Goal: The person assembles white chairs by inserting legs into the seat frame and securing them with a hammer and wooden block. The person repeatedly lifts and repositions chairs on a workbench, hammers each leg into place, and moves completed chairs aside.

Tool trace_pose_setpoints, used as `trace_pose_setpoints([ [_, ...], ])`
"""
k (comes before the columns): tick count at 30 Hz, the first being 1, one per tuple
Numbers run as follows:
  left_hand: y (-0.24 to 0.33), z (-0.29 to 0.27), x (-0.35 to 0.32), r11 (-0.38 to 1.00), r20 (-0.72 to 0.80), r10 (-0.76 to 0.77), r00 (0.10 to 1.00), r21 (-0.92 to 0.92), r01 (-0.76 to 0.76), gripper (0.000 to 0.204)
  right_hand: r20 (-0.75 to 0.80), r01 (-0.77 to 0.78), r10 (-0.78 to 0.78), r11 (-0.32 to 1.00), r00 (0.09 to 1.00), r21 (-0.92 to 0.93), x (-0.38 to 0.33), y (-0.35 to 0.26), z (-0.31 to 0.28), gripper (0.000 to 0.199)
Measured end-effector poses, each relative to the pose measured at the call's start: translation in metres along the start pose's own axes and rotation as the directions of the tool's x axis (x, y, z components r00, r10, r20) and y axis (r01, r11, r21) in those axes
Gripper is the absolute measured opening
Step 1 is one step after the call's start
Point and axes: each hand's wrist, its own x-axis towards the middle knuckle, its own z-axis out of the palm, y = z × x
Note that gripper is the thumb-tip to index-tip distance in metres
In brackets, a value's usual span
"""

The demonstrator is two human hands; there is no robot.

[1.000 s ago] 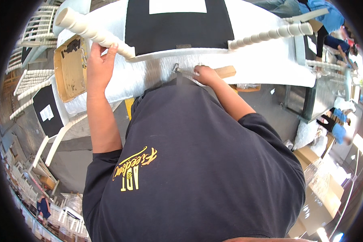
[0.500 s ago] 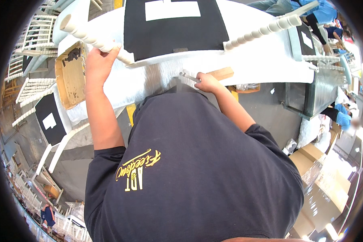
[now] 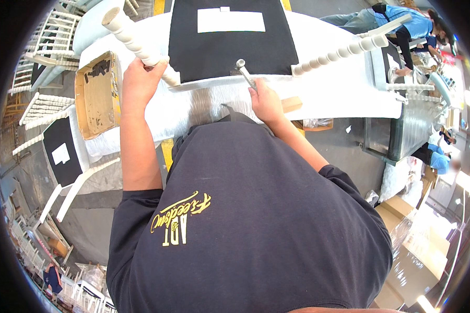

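An upturned chair lies on the table, its seat underside black (image 3: 230, 49) with a white label. A cream turned leg (image 3: 128, 34) rises tilted at its near left corner. My left hand (image 3: 143, 81) is closed around that leg near its base. In my right hand (image 3: 266, 101) is a silver metal hand tool (image 3: 245, 73) with a rounded head, raised in front of the seat's near edge; its exact kind is unclear. Another cream turned leg (image 3: 342, 55) stands out at the seat's right corner, with neither hand on it.
A shallow cardboard box (image 3: 96, 99) with small dark pieces sits left of my left arm. A wood block (image 3: 291, 104) lies beside my right hand on the white-covered table (image 3: 339, 99). More chairs (image 3: 62, 151) stand at left. A co-worker in blue (image 3: 402, 21) bends at far right.
My right hand has moved up and forward, lifting the tool toward the seat's near edge. My left hand keeps its grip on the leg; the view has shifted slightly.
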Motion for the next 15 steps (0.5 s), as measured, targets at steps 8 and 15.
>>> trace_pose_setpoints([
  [8,0.002,-0.001,-0.001,1.000,0.010,0.015,1.000,-0.006,-0.015,0.043,0.071,-0.008,0.010,1.000,0.997,-0.024,0.002,-0.001,0.007,0.028],
  [15,-0.003,0.001,0.002,1.000,-0.007,0.022,1.000,0.007,-0.022,0.042,0.054,-0.034,0.032,0.999,0.998,0.039,0.006,-0.016,-0.003,0.027],
])
